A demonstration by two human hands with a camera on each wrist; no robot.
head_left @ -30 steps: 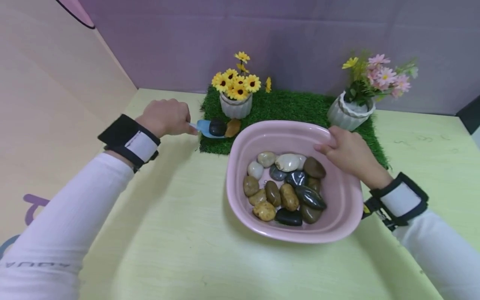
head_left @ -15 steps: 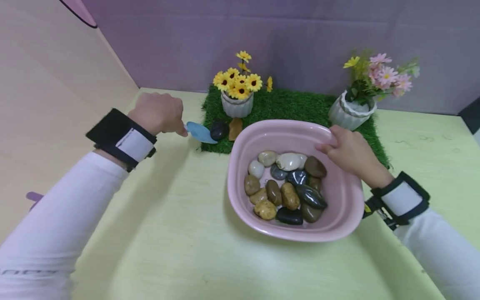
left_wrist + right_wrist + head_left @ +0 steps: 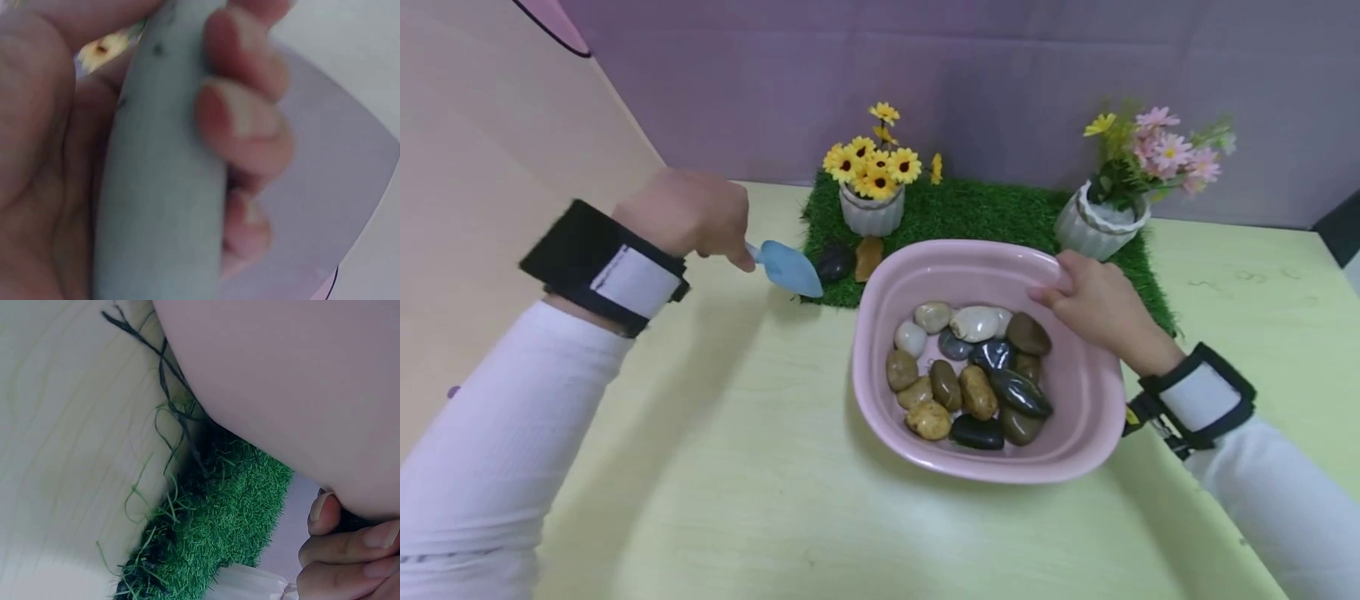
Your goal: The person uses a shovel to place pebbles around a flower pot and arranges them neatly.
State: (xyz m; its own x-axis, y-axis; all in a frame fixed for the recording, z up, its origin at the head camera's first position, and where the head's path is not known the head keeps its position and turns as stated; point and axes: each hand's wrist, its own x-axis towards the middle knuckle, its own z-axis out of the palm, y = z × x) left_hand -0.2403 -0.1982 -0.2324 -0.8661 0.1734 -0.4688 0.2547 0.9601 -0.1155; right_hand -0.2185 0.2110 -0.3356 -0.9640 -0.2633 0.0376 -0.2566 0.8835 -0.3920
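My left hand grips a small trowel with a light blue blade; in the left wrist view the fingers curl round its pale grey handle. The blade carries nothing and points toward the turf's near left corner. Just right of it, a black stone and a tan stone lie on the turf. My right hand holds the far right rim of a pink basin, thumb inside and fingers outside. The basin is tilted toward me. Several smooth stones in brown, white and black lie in it.
A strip of artificial turf lies along the table's back edge, partly under the basin. On it stand a white pot of yellow flowers and a tilted white pot of pink flowers. A purple backdrop rises behind the pale table.
The trowel has slid left out from under the black stone, leaving both stones on the turf. My left hand moved left with it. The right hand and basin stayed put.
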